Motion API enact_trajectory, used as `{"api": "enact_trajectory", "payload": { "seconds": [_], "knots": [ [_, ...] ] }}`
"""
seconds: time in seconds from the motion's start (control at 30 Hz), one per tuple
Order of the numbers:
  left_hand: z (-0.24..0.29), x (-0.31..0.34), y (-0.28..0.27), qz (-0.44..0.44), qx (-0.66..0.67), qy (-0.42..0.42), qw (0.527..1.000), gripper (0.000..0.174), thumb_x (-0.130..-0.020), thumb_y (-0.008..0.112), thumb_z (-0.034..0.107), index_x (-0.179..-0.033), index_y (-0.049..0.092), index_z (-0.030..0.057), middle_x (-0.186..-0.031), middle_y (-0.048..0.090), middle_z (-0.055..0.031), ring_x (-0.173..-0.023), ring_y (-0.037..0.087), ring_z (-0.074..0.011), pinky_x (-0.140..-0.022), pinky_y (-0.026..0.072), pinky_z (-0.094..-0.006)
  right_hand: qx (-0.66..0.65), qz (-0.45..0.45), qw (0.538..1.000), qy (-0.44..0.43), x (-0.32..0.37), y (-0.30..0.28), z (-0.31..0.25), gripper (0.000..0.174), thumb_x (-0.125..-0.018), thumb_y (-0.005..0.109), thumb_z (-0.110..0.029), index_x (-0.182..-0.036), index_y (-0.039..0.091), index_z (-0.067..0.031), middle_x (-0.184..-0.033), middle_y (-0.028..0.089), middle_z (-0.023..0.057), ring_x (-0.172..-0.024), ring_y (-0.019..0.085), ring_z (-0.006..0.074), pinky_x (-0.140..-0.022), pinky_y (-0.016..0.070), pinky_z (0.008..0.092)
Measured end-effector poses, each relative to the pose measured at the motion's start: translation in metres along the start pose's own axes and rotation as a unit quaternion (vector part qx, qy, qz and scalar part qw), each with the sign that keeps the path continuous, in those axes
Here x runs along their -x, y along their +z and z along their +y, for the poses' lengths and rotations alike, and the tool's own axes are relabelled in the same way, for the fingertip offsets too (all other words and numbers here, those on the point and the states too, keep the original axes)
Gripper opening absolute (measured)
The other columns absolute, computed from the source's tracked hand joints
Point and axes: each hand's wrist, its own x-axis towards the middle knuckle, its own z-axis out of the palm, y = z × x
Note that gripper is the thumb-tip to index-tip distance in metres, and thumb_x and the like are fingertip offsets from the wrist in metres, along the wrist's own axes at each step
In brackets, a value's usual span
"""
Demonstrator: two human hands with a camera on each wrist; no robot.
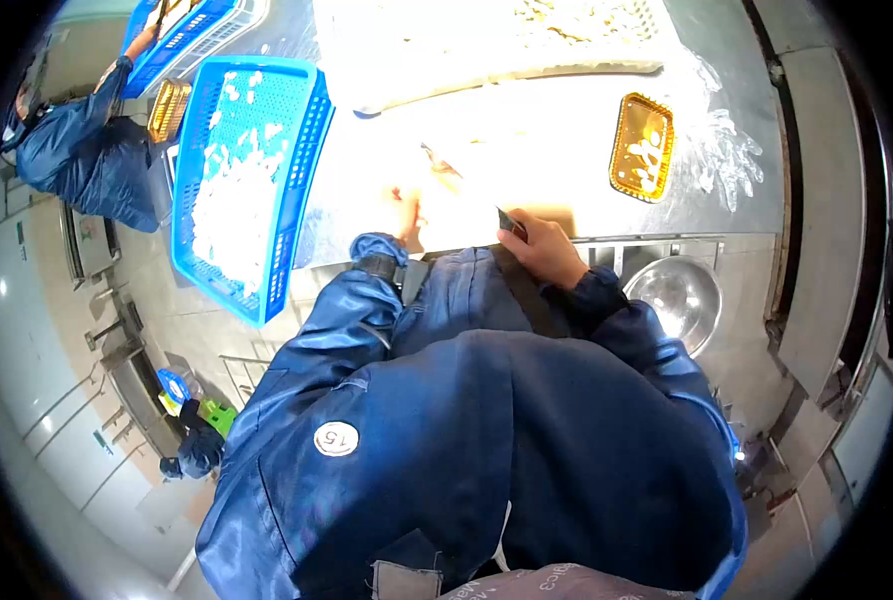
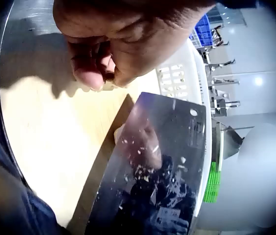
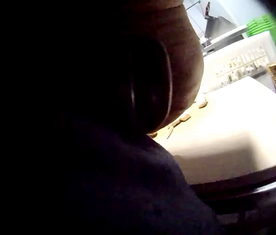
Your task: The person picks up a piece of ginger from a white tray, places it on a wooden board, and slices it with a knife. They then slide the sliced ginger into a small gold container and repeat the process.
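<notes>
My right hand grips the dark handle of a cleaver at the near edge of the pale cutting board. In the left wrist view the broad blade, speckled with bits, stands tilted over the board, a small pale lump beside its edge. To the left is my left hand, low over the board, fingers curled and tips pinching a small pale piece, partly hidden. Small brownish pieces lie on the board past my right hand, which is mostly dark there.
A blue basket of white pieces stands left; an amber tray with pale pieces lies right. Beyond the board is a white basket. A metal bowl sits below the table's right side. Another person works at far left.
</notes>
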Motion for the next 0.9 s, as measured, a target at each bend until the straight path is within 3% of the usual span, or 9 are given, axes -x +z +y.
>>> {"api": "enact_trajectory", "payload": {
  "seconds": [0.03,0.07,0.17,0.33,0.63,0.77,0.83,0.9],
  "knots": [
    [0.002,0.006,0.006,-0.015,0.047,-0.018,0.999,0.008,-0.097,0.058,0.009,-0.095,0.054,0.0033,-0.072,0.060,-0.0089,-0.054,0.060,-0.0167,-0.047,0.0513,-0.0281,0.003,0.002,1.000,0.002,-0.003,0.003,0.000,0.033,-0.097,0.059,-0.031,-0.113,0.060,-0.0027,-0.082,0.068,0.0207,-0.077,0.068,0.0370,-0.070,0.0511,0.0438],
    [-0.045,-0.033,0.000,0.018,-0.096,0.048,0.994,0.009,-0.096,0.057,0.003,-0.103,0.052,0.0005,-0.080,0.061,-0.0107,-0.061,0.063,-0.0205,-0.055,0.0585,-0.0302,0.009,0.003,1.000,0.004,-0.005,0.005,-0.001,0.033,-0.096,0.059,-0.031,-0.113,0.060,-0.0024,-0.082,0.068,0.0208,-0.076,0.068,0.0374,-0.070,0.0510,0.0439],
    [0.005,-0.001,0.020,-0.017,0.006,-0.006,1.000,0.013,-0.095,0.056,-0.002,-0.107,0.050,-0.0029,-0.085,0.061,-0.0115,-0.067,0.067,-0.0238,-0.063,0.0630,-0.0331,0.020,0.016,0.999,-0.022,-0.009,0.007,0.001,0.032,-0.096,0.059,-0.031,-0.111,0.060,-0.0029,-0.080,0.068,0.0209,-0.076,0.067,0.0390,-0.069,0.0513,0.0447],
    [0.008,-0.002,0.026,-0.092,0.021,-0.074,0.993,0.014,-0.096,0.058,-0.002,-0.107,0.050,-0.0042,-0.095,0.067,-0.0194,-0.078,0.072,-0.0287,-0.065,0.0635,-0.0343,0.021,0.017,0.998,-0.048,-0.014,0.013,0.005,0.031,-0.096,0.059,-0.032,-0.112,0.059,-0.0046,-0.080,0.068,0.0212,-0.076,0.067,0.0409,-0.068,0.0515,0.0470],
    [0.007,0.000,0.018,-0.110,0.073,-0.061,0.989,0.017,-0.095,0.063,0.004,-0.108,0.056,-0.0024,-0.091,0.069,-0.0139,-0.077,0.072,-0.0233,-0.066,0.0626,-0.0328,0.039,-0.022,0.998,-0.034,-0.009,0.004,0.000,0.033,-0.097,0.057,-0.030,-0.115,0.055,-0.0029,-0.083,0.068,0.0254,-0.081,0.067,0.0442,-0.075,0.0522,0.0508],
    [0.011,0.007,0.018,-0.131,0.101,-0.016,0.986,0.006,-0.093,0.064,0.004,-0.092,0.067,-0.0013,-0.083,0.069,-0.0076,-0.072,0.066,-0.0155,-0.062,0.0571,-0.0298,0.063,-0.022,0.998,-0.021,-0.013,0.009,-0.005,0.031,-0.098,0.056,-0.028,-0.114,0.054,-0.0022,-0.085,0.068,0.0258,-0.084,0.067,0.0441,-0.075,0.0519,0.0492],
    [0.012,0.009,0.017,-0.118,0.062,-0.031,0.991,0.008,-0.092,0.066,0.007,-0.091,0.068,-0.0007,-0.083,0.069,-0.0058,-0.072,0.065,-0.0144,-0.063,0.0553,-0.0291,0.090,-0.014,0.996,-0.014,-0.021,0.018,-0.001,0.029,-0.098,0.055,-0.027,-0.114,0.054,-0.0024,-0.086,0.068,0.0258,-0.085,0.066,0.0439,-0.074,0.0514,0.0486],
    [0.016,0.005,0.018,-0.116,0.033,-0.023,0.992,0.009,-0.091,0.069,0.009,-0.090,0.068,-0.0003,-0.084,0.069,-0.0048,-0.072,0.064,-0.0136,-0.064,0.0539,-0.0287,0.043,-0.010,0.998,-0.032,-0.024,0.013,0.003,0.027,-0.098,0.056,-0.027,-0.109,0.056,-0.0014,-0.080,0.066,0.0225,-0.077,0.067,0.0365,-0.070,0.0506,0.0439]
  ]
}}
